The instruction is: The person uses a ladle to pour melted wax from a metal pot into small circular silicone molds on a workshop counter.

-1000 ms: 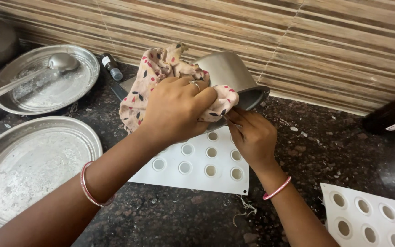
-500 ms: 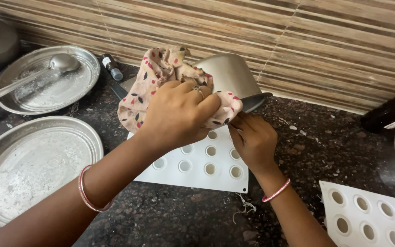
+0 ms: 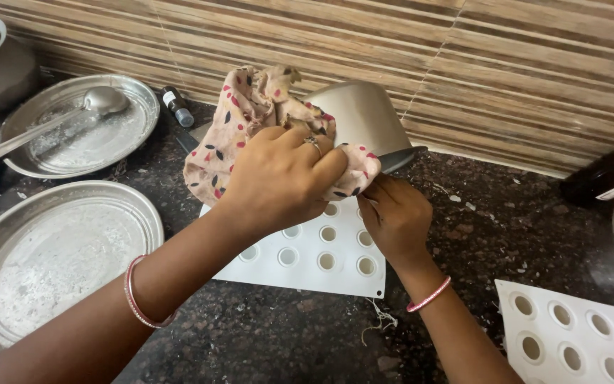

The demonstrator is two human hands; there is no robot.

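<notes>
My left hand grips a beige cloth with red and dark spots, pressed into the mouth of a steel cup tipped on its side. My right hand holds the cup by its lower rim, fingers closed on the edge. Both hands hover over a white mould sheet with rows of round holes, lying on the dark granite counter. The inside of the cup is hidden by the cloth and my left hand.
Two steel plates dusted with white residue sit at left and far left; a ladle rests on the farther one. A small dark bottle stands by the tiled wall. Another white mould lies at lower right, a brown bottle at right.
My left hand has turned the cloth a little against the cup and the cup has tilted slightly. My right hand stays on the rim.
</notes>
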